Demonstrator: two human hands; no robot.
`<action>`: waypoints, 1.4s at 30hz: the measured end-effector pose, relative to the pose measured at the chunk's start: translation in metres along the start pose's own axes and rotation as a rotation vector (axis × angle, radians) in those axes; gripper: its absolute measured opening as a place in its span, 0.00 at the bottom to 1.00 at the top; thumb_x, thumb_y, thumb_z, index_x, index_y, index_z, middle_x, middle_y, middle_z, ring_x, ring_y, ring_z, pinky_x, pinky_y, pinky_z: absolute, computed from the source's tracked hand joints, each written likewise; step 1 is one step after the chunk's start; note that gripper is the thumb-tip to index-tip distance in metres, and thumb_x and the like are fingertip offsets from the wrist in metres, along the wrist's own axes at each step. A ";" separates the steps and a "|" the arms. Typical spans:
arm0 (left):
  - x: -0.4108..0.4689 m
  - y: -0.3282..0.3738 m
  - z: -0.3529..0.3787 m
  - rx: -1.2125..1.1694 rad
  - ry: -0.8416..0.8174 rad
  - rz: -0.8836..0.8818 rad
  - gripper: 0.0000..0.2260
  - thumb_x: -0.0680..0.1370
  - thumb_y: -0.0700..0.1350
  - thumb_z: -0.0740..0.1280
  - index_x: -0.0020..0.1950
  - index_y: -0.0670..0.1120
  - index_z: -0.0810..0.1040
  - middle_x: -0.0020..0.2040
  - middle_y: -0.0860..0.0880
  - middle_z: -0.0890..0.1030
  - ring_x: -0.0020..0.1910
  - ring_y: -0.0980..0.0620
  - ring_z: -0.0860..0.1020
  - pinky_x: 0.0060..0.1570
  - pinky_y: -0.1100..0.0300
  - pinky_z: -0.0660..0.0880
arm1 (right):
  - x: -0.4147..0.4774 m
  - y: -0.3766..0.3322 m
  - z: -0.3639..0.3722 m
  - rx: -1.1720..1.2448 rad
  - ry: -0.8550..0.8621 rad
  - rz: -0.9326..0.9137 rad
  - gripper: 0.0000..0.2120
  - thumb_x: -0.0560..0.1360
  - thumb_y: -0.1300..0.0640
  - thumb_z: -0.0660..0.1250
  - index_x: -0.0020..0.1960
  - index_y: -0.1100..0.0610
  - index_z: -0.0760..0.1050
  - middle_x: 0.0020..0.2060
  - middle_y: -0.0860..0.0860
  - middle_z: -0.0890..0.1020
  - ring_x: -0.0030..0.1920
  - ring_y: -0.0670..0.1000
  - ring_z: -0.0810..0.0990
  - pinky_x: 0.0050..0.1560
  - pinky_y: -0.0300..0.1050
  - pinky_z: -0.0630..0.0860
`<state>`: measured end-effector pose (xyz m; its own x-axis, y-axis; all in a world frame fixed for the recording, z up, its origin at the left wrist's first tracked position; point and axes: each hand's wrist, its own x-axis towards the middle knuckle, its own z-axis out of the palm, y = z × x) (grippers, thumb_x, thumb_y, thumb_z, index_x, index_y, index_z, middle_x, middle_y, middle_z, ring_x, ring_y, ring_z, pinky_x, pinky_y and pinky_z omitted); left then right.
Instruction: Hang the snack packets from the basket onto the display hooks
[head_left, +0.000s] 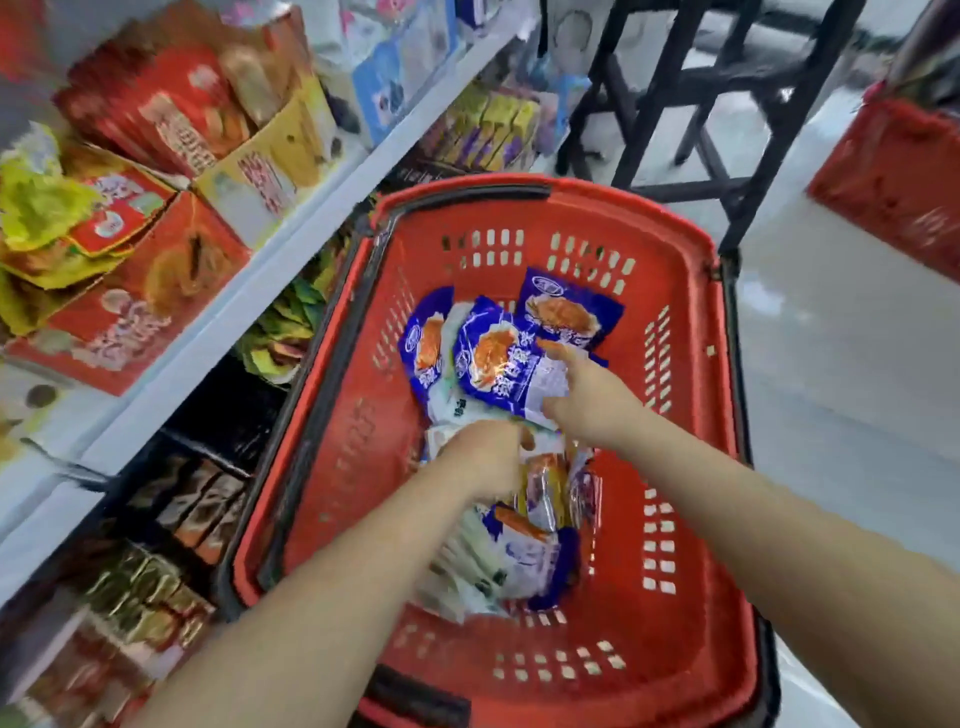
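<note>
Inside red basket (680, 525), snack packets (493, 358)

A white shelf edge (291, 228) ran along the left, carrying red cardboard snack boxes (156, 291) and an open yellow carton (280, 150). A black metal stool frame (727, 104) stood on the pale glossy floor (831, 364), near a red plastic crate (893, 176).
</note>
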<state>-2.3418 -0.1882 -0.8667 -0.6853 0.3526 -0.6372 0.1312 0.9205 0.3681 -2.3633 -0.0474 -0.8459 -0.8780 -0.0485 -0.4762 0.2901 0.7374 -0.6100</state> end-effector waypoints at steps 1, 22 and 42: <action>0.024 0.000 0.012 0.098 -0.051 0.052 0.20 0.78 0.46 0.65 0.69 0.46 0.71 0.67 0.43 0.75 0.64 0.43 0.74 0.61 0.52 0.73 | 0.022 0.009 0.011 0.045 0.030 0.033 0.29 0.75 0.63 0.63 0.74 0.57 0.59 0.46 0.53 0.75 0.43 0.55 0.76 0.34 0.42 0.70; 0.093 -0.056 0.022 -0.132 0.003 -0.275 0.47 0.74 0.42 0.70 0.78 0.44 0.37 0.71 0.37 0.67 0.65 0.39 0.73 0.57 0.53 0.74 | 0.110 0.063 0.110 0.139 0.106 0.101 0.27 0.67 0.59 0.73 0.62 0.49 0.66 0.52 0.54 0.79 0.48 0.58 0.78 0.46 0.48 0.78; 0.003 -0.008 -0.065 -0.418 -0.061 0.073 0.13 0.78 0.34 0.59 0.56 0.43 0.79 0.52 0.40 0.83 0.42 0.48 0.82 0.43 0.60 0.80 | 0.064 0.018 0.047 -0.474 0.406 -0.094 0.43 0.75 0.58 0.65 0.78 0.50 0.39 0.56 0.57 0.81 0.54 0.60 0.81 0.43 0.48 0.70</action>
<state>-2.3911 -0.2058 -0.8280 -0.6399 0.4352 -0.6333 -0.1320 0.7496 0.6486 -2.3963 -0.0696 -0.9171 -0.9930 0.0640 -0.0989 0.0867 0.9653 -0.2462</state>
